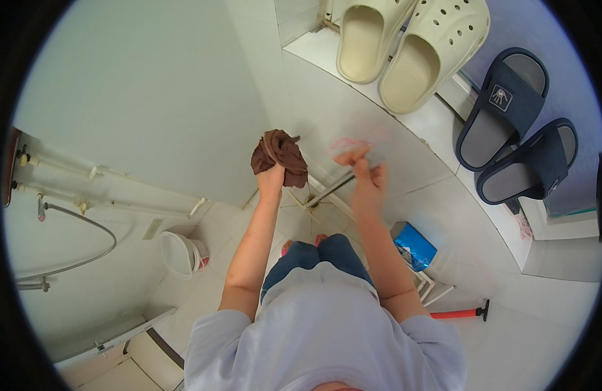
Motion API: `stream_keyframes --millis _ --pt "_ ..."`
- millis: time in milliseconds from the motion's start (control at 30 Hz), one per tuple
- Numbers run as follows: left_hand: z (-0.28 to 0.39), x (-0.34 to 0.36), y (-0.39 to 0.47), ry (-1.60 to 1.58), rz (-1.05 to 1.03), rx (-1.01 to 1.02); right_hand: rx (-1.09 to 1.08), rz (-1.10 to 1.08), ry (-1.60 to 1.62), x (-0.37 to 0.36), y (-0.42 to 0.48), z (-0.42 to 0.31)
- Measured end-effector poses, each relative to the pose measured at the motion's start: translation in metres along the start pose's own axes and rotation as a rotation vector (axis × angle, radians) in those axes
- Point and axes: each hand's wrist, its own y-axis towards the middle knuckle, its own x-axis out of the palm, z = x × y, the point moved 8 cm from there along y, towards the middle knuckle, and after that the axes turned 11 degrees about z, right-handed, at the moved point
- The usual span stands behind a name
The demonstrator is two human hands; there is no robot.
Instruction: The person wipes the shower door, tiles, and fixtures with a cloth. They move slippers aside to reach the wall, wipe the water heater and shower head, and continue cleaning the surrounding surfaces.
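Observation:
My left hand (270, 181) grips a crumpled brown cloth (280, 155) in front of a pale panel. To the right, my right hand (369, 183) is blurred, with its fingers bent around or against something. Near its fingertips is a blurred pinkish thing (352, 152) that I cannot make out. A grey metal rod (330, 189) runs from beside this hand down-left toward the round floor drain (311, 201); whether the hand holds the rod cannot be told.
Cream clogs (411, 73) and dark blue slides (501, 112) stand on a white tiled ledge at upper right. A blue package (414, 247) and a red-handled tool (455, 314) lie at right. A white bucket (181, 254), a shower hose (108, 234) and wall pipes (139, 181) are at left.

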Motion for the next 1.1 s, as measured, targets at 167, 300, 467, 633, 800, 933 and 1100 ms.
stream_keyframes --millis 167,300,467,633,800,933,1100 --pt "-0.031 0.056 0.024 -0.087 0.085 0.168 -0.112 0.170 0.004 -0.052 -0.017 -0.044" --pt "-0.037 0.139 0.019 -0.074 0.084 0.537 -0.131 0.265 -0.009 -0.077 -0.031 -0.068" --pt "-0.032 0.169 -0.067 0.193 -0.071 0.779 -0.169 0.416 -0.151 -0.114 -0.045 -0.106" --pt "-0.033 0.162 -0.060 0.268 -0.192 0.764 -0.346 0.366 -0.281 -0.105 -0.047 -0.152" --pt "-0.025 0.157 -0.054 0.221 -0.241 0.760 -0.417 0.256 -0.202 -0.097 -0.036 -0.155" --pt "-0.022 0.154 -0.050 0.201 -0.231 0.751 -0.457 0.209 -0.266 -0.085 -0.020 -0.153" --pt "-0.023 0.154 -0.050 0.210 -0.268 0.735 -0.454 0.170 -0.236 -0.101 -0.009 -0.119"
